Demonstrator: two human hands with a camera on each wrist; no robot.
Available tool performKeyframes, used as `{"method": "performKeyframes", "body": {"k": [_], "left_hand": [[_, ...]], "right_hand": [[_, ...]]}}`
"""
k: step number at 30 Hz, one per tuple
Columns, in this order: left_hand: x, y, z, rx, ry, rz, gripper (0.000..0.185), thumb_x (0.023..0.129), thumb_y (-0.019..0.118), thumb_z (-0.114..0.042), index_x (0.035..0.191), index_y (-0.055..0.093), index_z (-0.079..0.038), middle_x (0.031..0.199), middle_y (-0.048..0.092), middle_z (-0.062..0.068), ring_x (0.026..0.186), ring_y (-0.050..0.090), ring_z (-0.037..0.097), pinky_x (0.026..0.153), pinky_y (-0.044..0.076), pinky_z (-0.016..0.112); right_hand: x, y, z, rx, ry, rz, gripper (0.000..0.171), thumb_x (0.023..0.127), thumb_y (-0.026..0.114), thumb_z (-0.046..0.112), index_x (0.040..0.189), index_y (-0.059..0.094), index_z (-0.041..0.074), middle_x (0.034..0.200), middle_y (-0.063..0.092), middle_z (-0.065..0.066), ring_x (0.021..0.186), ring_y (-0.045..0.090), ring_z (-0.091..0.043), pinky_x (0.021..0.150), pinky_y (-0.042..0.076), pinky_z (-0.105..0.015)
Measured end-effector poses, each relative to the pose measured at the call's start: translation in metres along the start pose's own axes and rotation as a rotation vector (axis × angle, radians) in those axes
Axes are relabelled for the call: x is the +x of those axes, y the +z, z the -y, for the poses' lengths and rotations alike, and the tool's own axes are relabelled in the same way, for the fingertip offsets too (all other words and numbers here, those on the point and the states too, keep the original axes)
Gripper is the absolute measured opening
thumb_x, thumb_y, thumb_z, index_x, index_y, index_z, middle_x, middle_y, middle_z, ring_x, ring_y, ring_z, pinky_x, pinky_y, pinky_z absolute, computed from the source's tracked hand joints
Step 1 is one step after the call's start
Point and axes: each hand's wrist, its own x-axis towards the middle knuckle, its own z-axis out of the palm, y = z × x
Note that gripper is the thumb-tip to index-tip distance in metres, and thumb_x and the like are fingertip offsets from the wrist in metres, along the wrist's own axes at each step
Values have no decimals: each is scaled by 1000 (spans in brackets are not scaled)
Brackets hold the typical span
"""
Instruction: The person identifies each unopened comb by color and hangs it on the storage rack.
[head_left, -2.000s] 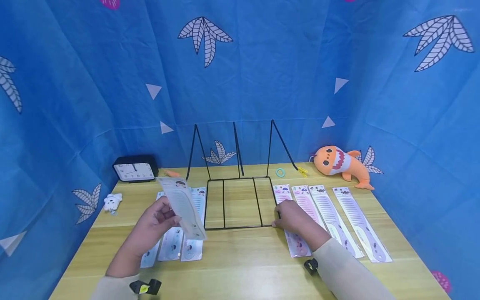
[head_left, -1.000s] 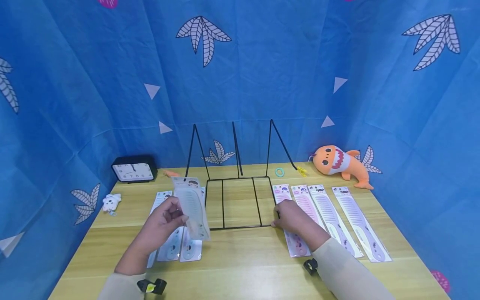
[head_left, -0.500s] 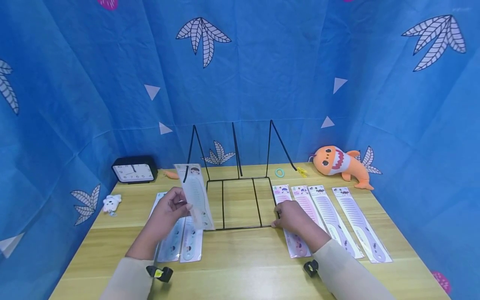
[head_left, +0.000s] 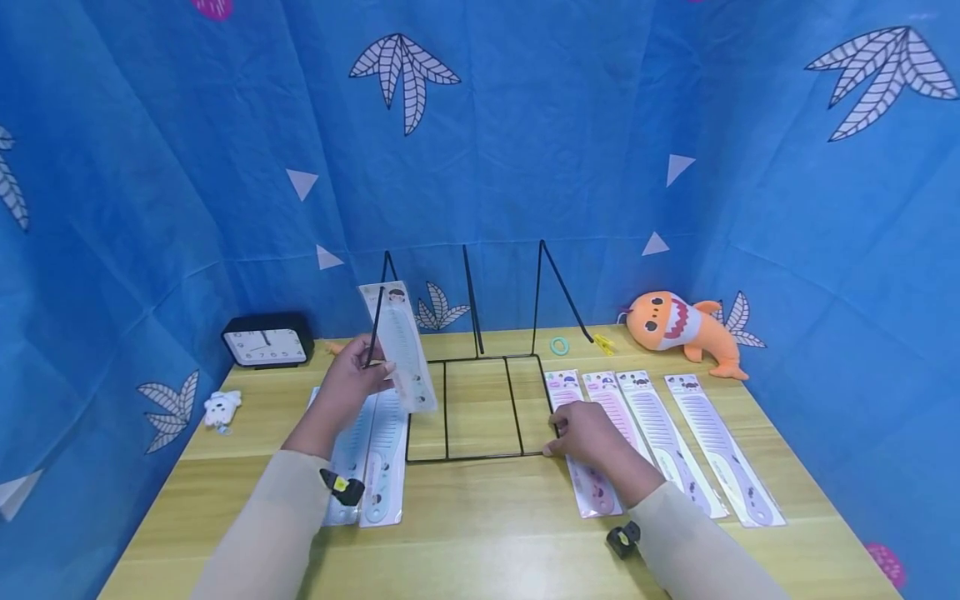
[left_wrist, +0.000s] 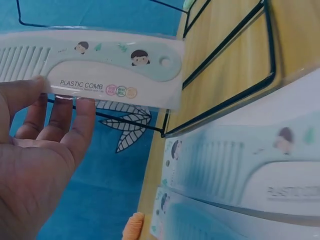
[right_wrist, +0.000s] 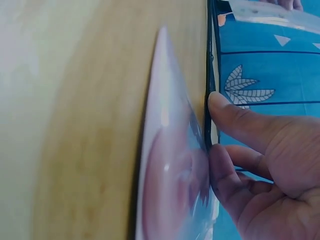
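Note:
My left hand (head_left: 352, 385) holds a packaged pale green comb (head_left: 398, 346) upright above the table, next to the left upright of the black wire rack (head_left: 465, 392). In the left wrist view the fingers (left_wrist: 65, 117) pinch the comb's (left_wrist: 105, 67) card, printed "PLASTIC COMB". More packaged green combs (head_left: 369, 462) lie flat under that arm. My right hand (head_left: 588, 433) rests at the rack's front right corner, thumb and fingers (right_wrist: 235, 120) pressing against the black wire (right_wrist: 209, 75), lying over a packaged pink comb (head_left: 581, 442).
Three more packaged combs (head_left: 690, 442) lie in a row right of the rack. At the back stand a black clock (head_left: 266, 340), an orange plush shark (head_left: 678, 329), a teal ring (head_left: 559, 344) and a yellow clip (head_left: 604, 342). A small white toy (head_left: 222, 408) lies left. Blue cloth walls surround the wooden table (head_left: 487, 533).
My left hand has lifted the green comb up and away from me, from low over the flat combs to beside the rack's left upright. The right hand has stayed at the rack's corner.

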Motion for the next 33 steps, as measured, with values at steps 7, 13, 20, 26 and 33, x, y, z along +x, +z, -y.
{"method": "performKeyframes", "body": {"k": [7, 13, 20, 26, 33], "left_hand": [[27, -2, -4, 13, 2, -38, 22, 112, 63, -17, 133, 56, -17, 153, 66, 7, 143, 64, 34, 113, 60, 49], [40, -5, -9, -56, 9, -60, 21, 113, 63, -19, 132, 56, -16, 156, 63, 12, 146, 61, 36, 117, 57, 52], [48, -10, -9, -87, -20, -94, 20, 113, 62, -20, 132, 55, -18, 150, 64, 13, 144, 59, 34, 121, 54, 52], [53, -10, -12, -96, -5, -121, 16, 113, 61, -17, 128, 55, -17, 149, 61, 15, 143, 57, 34, 121, 54, 52], [57, -9, -15, -95, -25, -151, 15, 113, 61, -16, 127, 56, -18, 148, 62, 15, 143, 58, 34, 121, 54, 51]], "right_hand": [[1, 1, -2, 15, 30, 12, 54, 78, 99, 28, 125, 80, 8, 103, 73, -3, 92, 62, -18, 89, 59, -39], [1, 1, -3, 31, 28, -13, 55, 77, 100, 28, 125, 80, 8, 101, 73, -1, 91, 61, -17, 88, 59, -38], [0, 1, -4, 45, 17, -11, 53, 77, 100, 27, 123, 81, 8, 98, 71, 0, 90, 60, -16, 85, 58, -37], [1, 2, -5, 47, 2, -21, 33, 77, 100, 24, 101, 81, 12, 86, 64, 0, 82, 56, -16, 73, 48, -32], [0, 2, -4, 34, 4, -14, 45, 77, 100, 26, 116, 82, 10, 89, 66, 1, 85, 57, -16, 77, 50, -32]]}}
